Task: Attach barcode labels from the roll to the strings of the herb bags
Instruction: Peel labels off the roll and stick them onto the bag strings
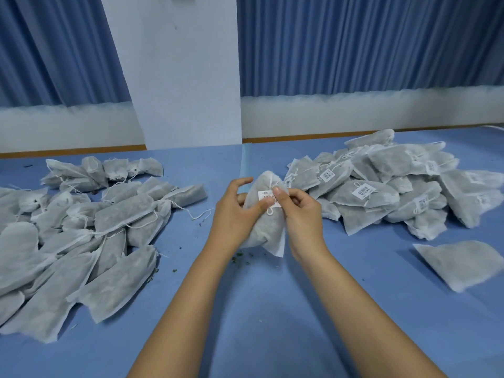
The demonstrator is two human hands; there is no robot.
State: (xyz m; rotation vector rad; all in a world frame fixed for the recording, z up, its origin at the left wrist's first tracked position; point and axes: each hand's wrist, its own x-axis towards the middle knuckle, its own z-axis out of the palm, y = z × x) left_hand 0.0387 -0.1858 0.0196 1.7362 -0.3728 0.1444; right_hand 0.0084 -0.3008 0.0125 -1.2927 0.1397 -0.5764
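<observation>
Herb bags without labels (pixel 81 227) lie heaped along the left edge of the bench (pixel 272 309). Over its middle, the left hand (pixel 234 216) grips one raised bag (pixel 263 233), thumb on its barcode label (pixel 265 195), just above the looped string (pixel 270 211). The right hand (pixel 300 214) pinches that label's right end. Labelled bags (pixel 381 186) pile toward the far right corner, with one loose bag (pixel 463 266) by the right edge.

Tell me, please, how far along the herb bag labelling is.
Done: the right pile shows barcode labels. In hand: the left hand holds one bag while the right hand pinches a label at its string. Remaining: the left pile, no labels visible.
</observation>
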